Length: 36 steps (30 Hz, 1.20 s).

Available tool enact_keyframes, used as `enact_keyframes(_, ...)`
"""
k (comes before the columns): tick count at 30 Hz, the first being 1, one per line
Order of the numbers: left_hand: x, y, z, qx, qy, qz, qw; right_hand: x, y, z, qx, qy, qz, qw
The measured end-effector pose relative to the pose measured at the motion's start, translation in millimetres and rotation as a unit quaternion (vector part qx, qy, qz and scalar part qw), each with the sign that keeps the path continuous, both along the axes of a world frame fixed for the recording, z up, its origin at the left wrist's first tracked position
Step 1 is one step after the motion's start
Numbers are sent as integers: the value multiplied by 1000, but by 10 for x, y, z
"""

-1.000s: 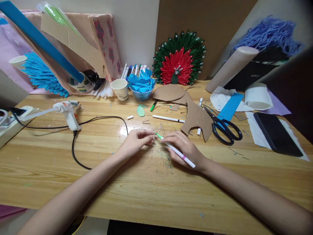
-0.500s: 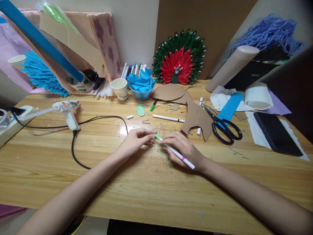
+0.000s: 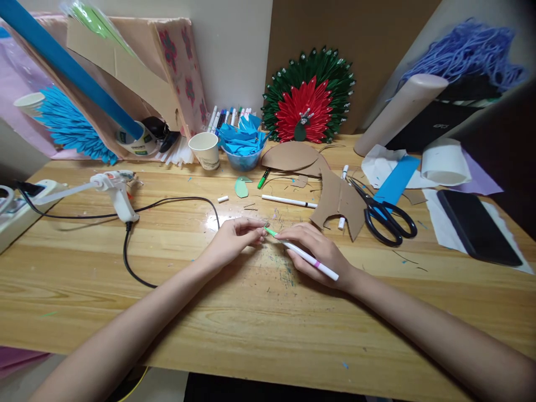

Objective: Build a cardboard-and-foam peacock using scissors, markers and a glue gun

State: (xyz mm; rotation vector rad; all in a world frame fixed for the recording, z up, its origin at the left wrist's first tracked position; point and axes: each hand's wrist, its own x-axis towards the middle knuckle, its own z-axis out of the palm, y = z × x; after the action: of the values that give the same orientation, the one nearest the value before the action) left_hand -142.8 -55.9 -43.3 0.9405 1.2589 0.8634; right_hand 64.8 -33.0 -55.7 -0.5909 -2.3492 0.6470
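Left hand (image 3: pixel 232 240): fingers closed in a fingertip pinch on a small piece (image 3: pixel 266 224), just above the wooden desk (image 3: pixel 209 335); too small to make out its shape. Right hand (image 3: pixel 320 257): fingers closed in a pen grip on a white marker (image 3: pixel 307 257), green nose toward the left fingertips, pink-banded rear tilted back over the hand. Can't tell if nib and piece touch or are just beside each other. Working view: with a piece this small, the pinch is the fixture, so grip only 1 edge and leave the rest exposed. Brace both wrists on the desk so the 2 hands don't drift against each other. Light nib pressure, short strokes; push hard and the piece likely bends or rolls in the fingers. Turn the piece rather than the marker to reach another side. Grip near the nose is good for control. Risk: ink on the left fingertips, then smudges wherever they land. Around: 1 loose white cap (image 3: pixel 223 199) and the pale green paper cutout (image 3: pixel 241 188) lie beyond the hands, black-banded marker (image 3: pixel 288 201) near them, brown cardboard cutout (image 3: pixel 338 204) beside black-handled scissors (image 3: pixel 389 223). Glue gun (image 3: pixel 121 198) sits well apart, off to the left.
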Motion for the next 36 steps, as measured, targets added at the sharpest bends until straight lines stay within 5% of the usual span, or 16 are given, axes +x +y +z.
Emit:
enact_keyframes(21,3,3,5,4,29,-4,1000,5,18,9,-15,-1,9,1000)
enact_keyframes(36,6,1,29,-2,28,-4,1000,3,24,24,-13,8,-50,999)
